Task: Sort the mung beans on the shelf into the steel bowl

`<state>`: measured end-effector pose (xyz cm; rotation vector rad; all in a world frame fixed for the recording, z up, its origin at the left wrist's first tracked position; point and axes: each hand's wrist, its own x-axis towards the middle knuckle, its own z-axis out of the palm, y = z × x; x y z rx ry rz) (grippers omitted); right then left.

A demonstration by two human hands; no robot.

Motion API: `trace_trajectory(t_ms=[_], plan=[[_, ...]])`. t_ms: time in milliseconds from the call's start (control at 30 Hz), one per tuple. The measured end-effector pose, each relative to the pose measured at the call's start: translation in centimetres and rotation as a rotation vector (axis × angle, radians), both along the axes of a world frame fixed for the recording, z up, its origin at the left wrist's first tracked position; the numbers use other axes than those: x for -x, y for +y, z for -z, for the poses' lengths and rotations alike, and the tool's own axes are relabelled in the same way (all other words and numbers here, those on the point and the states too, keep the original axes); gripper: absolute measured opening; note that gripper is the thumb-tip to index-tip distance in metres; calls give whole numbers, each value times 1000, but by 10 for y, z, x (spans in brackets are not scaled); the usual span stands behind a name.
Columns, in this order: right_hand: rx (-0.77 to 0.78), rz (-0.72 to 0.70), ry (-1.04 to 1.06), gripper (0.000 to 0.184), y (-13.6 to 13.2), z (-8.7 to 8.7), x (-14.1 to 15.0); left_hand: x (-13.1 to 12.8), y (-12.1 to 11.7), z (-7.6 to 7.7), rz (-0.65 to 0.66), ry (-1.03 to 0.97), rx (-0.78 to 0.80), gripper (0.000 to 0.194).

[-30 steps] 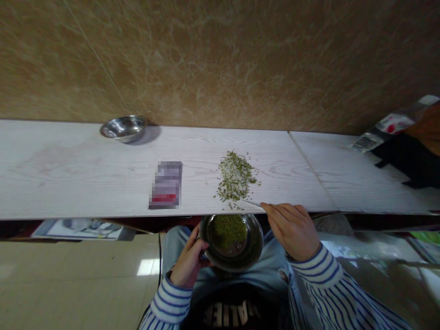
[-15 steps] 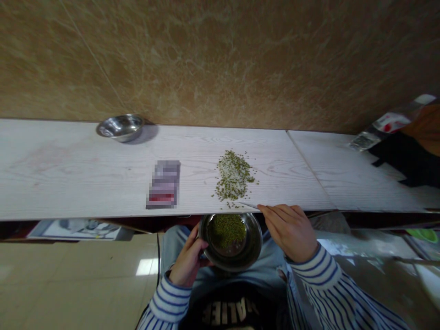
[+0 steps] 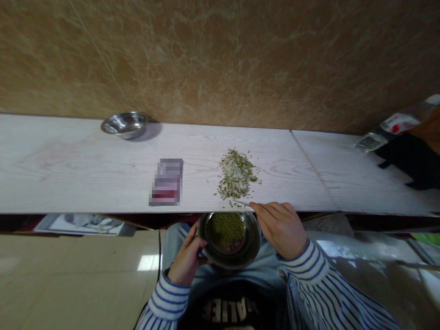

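Note:
My left hand (image 3: 187,258) grips the left rim of a steel bowl (image 3: 252,252), thumb over the edge. The bowl is held over my lap, just under the table's front edge, with many small green beans (image 3: 227,231) inside. My right hand (image 3: 280,228) is closed on a thin, pale, tapered tool (image 3: 242,202) that looks like tweezers. Its tip reaches the near edge of a pile of green beans mixed with white grains (image 3: 237,174) on the table. Whether a bean sits at the tip is too small to tell.
A second steel bowl (image 3: 125,126) stands at the back left by the wall. Left of the pile lies a blurred flat rectangular object (image 3: 167,182). A plastic package (image 3: 371,141) and a black item (image 3: 409,158) lie at the far right of the white table (image 3: 68,178).
My right hand has moved a little left with the tool, bringing its tip among the nearest loose beans. The view has shifted slightly. My left hand keeps its hold on the bowl.

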<state>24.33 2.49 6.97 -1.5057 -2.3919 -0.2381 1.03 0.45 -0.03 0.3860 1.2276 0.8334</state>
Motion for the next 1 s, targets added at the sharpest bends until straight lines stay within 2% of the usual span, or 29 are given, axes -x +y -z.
trace_trajectory(t_ms=[467, 1000], plan=[[-20, -9, -32, 30, 6, 1, 12, 4, -1, 5, -21, -29, -11, 70], [-12, -8, -33, 30, 13, 0, 15, 5, -1, -1, -44, -12, -21, 69]])
